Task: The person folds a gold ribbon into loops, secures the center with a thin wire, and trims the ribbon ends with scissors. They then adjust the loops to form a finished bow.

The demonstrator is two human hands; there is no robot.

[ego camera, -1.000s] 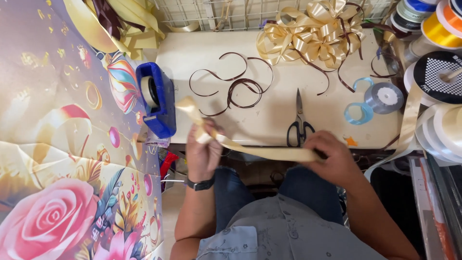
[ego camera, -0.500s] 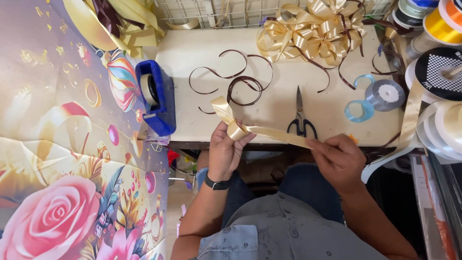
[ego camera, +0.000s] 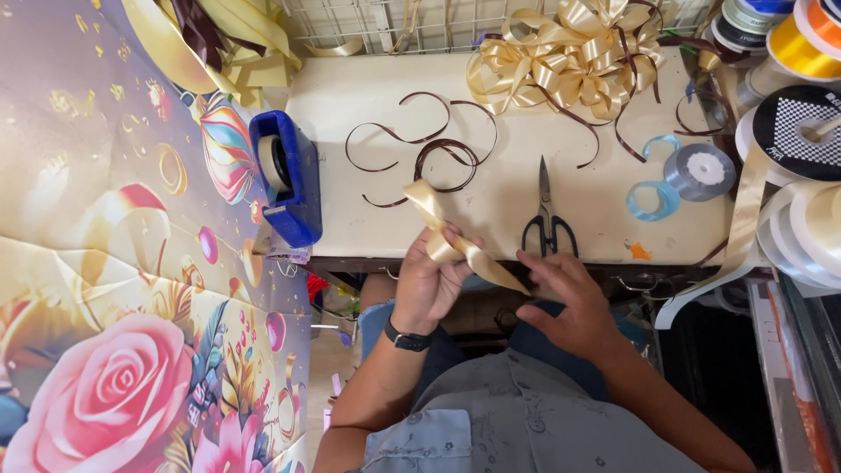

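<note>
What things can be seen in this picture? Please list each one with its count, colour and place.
gold ribbon strip: one, cream gold, held between both hands at the table's front edge
scissors: one, black handles, on the table right of centre
thin curled ribbon: several strands, dark brown, table centre
ribbon bow: one, gold, back of the table
tape dispenser: one, blue, left table edge
ribbon spool: one, grey, right side
ribbon loop: one, light blue, beside the grey spool
table: one, cream
floral sheet: one, multicoloured, left
wristwatch: one, black, left wrist
left hand: grips the strip
right hand: touches the strip's end
</note>
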